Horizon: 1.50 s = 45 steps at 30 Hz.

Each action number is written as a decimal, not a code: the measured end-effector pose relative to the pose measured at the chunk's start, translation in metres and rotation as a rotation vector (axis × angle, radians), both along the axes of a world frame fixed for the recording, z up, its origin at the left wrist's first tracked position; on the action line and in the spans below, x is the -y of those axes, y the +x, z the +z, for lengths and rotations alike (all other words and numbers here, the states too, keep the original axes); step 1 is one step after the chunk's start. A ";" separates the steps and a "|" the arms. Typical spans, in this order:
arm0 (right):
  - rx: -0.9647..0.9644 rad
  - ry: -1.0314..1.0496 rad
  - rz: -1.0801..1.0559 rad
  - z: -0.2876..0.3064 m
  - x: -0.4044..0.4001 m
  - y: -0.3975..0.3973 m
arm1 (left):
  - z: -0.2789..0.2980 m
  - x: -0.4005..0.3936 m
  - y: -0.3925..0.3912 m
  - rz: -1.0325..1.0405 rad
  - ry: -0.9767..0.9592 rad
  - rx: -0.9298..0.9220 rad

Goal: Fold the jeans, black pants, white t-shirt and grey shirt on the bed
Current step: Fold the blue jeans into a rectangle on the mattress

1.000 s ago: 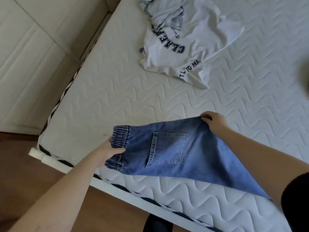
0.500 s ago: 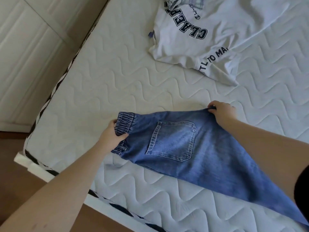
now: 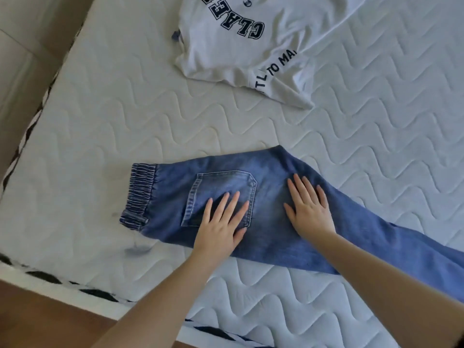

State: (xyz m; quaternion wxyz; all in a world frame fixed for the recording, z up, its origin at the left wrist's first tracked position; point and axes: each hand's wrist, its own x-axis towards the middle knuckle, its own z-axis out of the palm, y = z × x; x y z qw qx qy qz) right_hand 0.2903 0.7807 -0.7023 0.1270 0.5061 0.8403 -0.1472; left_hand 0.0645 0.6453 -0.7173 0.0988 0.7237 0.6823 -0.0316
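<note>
Jeans [image 3: 288, 222] blue, folded lengthwise, flat on bed [image 3: 125, 121] near front edge; elastic waistband left, back pocket up. Left hand [image 3: 221, 222], right hand [image 3: 310, 208] flat, fingers straight, pressing denim, gripping nothing. T-shirt [image 3: 238, 46] crumpled beyond.

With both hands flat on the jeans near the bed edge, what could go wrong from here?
1. The jeans lie close to the edge of the bed and their legs run out of view, so they may slide off.
2. The left hand and right hand only press flat; smoothing may push creases in.
3. The t-shirt lies crumpled nearby, so a wide fold may catch it.
</note>
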 end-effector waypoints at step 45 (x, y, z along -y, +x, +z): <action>-0.576 -0.407 -0.731 0.071 0.149 0.369 | 0.081 -0.044 0.333 -0.217 0.033 0.477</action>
